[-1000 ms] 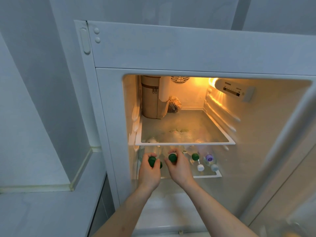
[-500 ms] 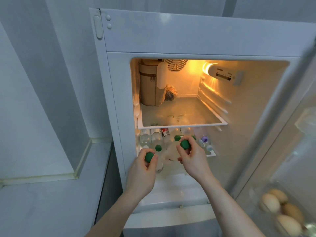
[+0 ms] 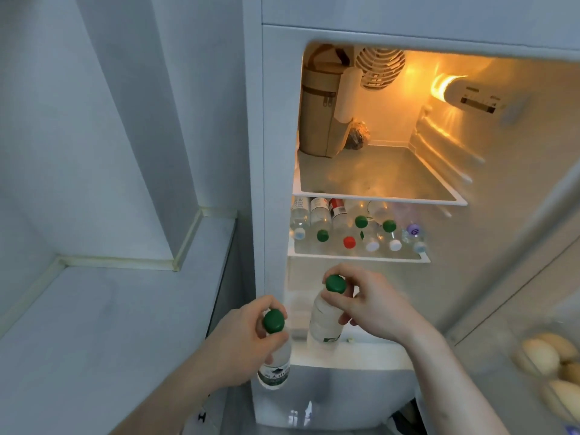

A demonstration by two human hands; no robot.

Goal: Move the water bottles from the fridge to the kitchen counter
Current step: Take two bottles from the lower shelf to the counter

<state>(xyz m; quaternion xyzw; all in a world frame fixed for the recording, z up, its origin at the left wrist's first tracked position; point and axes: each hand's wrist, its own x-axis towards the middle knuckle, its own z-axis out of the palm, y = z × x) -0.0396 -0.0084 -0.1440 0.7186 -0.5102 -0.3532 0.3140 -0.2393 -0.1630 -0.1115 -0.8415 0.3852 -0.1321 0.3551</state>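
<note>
Both bottles (image 3: 324,321) now out of the fridge (image 3: 276,152).

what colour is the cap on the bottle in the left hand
Green; the cap shows clearly in the head view, gripped by the left hand.

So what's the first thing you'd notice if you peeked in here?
The orange glowing light at the fridge's upper right. Then the left hand and right hand out front, each gripping a green-capped bottle by its neck, and behind them the row of lying bottles on the lower shelf.

Two green-capped clear bottles (image 3: 273,368) (image 3: 324,321) hang upright before the fridge (image 3: 276,152); more bottles (image 3: 345,227) lie on its lower shelf.
</note>
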